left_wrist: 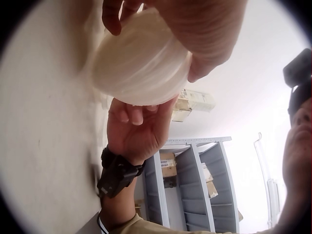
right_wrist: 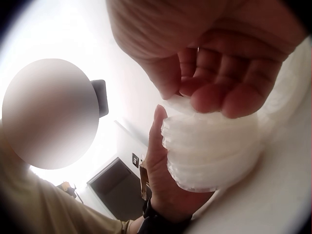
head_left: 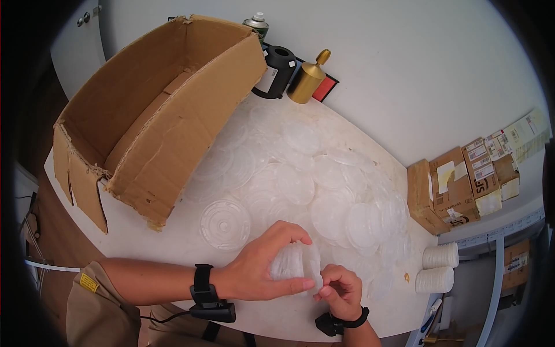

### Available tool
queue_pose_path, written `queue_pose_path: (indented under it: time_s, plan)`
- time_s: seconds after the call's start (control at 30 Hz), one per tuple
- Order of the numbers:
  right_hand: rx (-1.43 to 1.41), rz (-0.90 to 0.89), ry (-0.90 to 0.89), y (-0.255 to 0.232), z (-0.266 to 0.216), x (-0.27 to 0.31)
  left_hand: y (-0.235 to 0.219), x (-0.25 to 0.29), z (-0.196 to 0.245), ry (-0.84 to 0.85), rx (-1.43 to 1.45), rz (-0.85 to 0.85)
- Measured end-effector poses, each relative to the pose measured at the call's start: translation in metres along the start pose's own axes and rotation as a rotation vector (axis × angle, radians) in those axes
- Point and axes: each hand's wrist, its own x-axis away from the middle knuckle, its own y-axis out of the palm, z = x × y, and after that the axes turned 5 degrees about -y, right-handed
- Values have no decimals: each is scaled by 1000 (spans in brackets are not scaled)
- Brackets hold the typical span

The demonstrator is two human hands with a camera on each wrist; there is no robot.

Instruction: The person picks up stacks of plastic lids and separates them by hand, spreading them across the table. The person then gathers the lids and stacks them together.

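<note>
My left hand grips a short stack of translucent plastic lids, thumb on the near side and fingers on the far side. The stack lies on its side, close over the near part of the table. At its right end my right hand pinches the edge of a lid between thumb and curled fingers. In the right wrist view the stack shows several layered rims, with the right fingertips at its end. A single ringed lid lies flat beyond the left hand.
Many loose lids are spread over the white table. A torn cardboard box stands at the left. Behind are a black holder, a gold canister and a spray can. Two white lid stacks sit at the right edge.
</note>
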Motion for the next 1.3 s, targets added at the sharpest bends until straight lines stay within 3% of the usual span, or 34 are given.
queue_pose_path:
  time_s: [0.13,0.83,0.9,1.1,1.17,1.3]
  plan:
    - [-9,-36,-15,-1,0,-1,3,-2,-3,117,-45,-2]
    - [34,29,-102,-5,-2,1,1,-2,-1,158,-69,-13]
    - [30,277,-75,-5,-5,4,1,-1,0,120,-42,-18]
    - [28,531,-209,-17,-5,-1,0,1,2,30,-14,-40]
    - [179,653,-353,-22,-5,-3,0,2,2,13,-2,-41]
    - [394,806,-425,-36,-10,-13,0,1,0,21,-7,-45]
